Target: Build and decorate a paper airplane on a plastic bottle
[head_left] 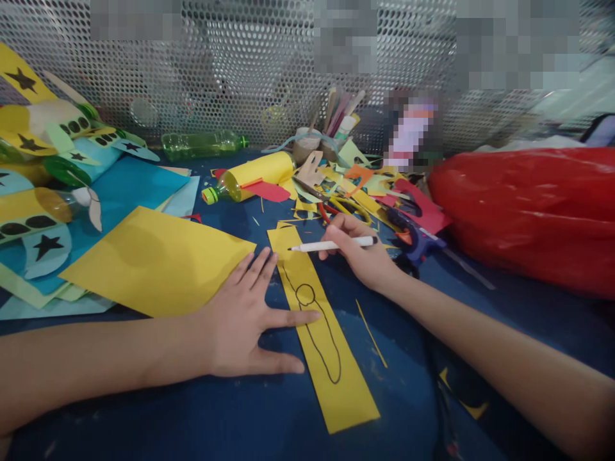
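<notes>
A long yellow paper strip (343, 384) lies on the blue table, bearing a black outline of a circle with a rounded blade shape below it and a line running up from it. My left hand (245, 320) is spread flat, its index finger resting across the strip and its other fingertips near the left edge. In my right hand (358, 250) is a white marker pen (331, 244), its dark tip pointing left over the strip's upper part. Whether the tip touches the paper I cannot tell. Left of the strip lies a yellow sheet (158, 262), partly under my left hand.
Paper airplanes made from bottles (57, 147) crowd the left. A yellow-wrapped bottle (262, 176), a green bottle (204, 145), paper scraps (353, 182) and a purple glue gun (418, 240) lie farther back. A red plastic bag (528, 211) stands right, before a perforated metal panel (269, 57).
</notes>
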The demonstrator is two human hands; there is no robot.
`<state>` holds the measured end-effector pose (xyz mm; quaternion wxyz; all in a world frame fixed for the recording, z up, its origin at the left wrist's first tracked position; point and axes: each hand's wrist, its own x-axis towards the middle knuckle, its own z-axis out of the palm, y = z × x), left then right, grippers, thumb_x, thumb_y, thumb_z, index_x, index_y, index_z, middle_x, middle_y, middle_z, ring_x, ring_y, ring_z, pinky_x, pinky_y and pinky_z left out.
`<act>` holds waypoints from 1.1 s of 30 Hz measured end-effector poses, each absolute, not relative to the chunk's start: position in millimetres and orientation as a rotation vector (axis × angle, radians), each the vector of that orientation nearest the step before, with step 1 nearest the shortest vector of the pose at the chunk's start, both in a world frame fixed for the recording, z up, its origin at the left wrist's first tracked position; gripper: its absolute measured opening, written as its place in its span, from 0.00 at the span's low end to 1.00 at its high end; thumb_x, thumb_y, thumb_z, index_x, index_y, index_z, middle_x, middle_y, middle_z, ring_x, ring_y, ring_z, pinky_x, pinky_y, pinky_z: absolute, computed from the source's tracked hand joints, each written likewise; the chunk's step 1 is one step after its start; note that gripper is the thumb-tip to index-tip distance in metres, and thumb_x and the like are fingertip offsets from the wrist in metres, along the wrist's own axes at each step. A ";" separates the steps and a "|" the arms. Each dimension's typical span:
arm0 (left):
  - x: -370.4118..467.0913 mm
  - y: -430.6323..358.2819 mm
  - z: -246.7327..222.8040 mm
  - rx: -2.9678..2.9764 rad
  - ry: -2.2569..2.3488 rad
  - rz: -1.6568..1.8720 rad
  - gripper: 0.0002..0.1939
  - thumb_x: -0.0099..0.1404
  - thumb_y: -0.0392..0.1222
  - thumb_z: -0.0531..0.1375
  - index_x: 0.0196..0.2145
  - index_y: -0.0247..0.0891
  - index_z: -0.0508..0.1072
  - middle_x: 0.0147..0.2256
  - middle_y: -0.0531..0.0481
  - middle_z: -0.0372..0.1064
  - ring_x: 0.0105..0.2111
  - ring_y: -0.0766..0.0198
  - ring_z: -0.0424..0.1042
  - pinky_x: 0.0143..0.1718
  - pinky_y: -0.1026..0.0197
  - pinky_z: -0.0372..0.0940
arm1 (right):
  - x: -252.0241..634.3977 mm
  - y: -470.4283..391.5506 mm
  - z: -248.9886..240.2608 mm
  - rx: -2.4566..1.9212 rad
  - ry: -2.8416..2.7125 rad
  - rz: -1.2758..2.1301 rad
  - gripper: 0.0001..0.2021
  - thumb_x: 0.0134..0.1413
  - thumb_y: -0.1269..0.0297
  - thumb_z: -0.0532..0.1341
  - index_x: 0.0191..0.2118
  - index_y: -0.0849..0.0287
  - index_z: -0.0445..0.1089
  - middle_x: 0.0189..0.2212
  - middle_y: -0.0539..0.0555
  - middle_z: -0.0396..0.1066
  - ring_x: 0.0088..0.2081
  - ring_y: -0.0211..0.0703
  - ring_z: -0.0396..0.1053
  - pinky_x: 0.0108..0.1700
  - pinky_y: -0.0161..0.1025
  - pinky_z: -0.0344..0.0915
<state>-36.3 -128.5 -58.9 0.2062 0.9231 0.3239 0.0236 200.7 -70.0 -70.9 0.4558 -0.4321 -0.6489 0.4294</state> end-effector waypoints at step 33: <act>-36.8 -128.9 -57.8 2.576 0.906 0.058 0.31 0.61 0.74 0.51 0.61 0.72 0.58 0.71 0.59 0.19 0.68 0.32 0.23 0.63 0.26 0.31 | 199.4 -65.3 -75.4 -1.190 -1.570 0.996 0.22 0.48 0.42 0.67 0.27 0.54 0.61 0.20 0.48 0.71 0.25 0.39 0.68 0.32 0.38 0.62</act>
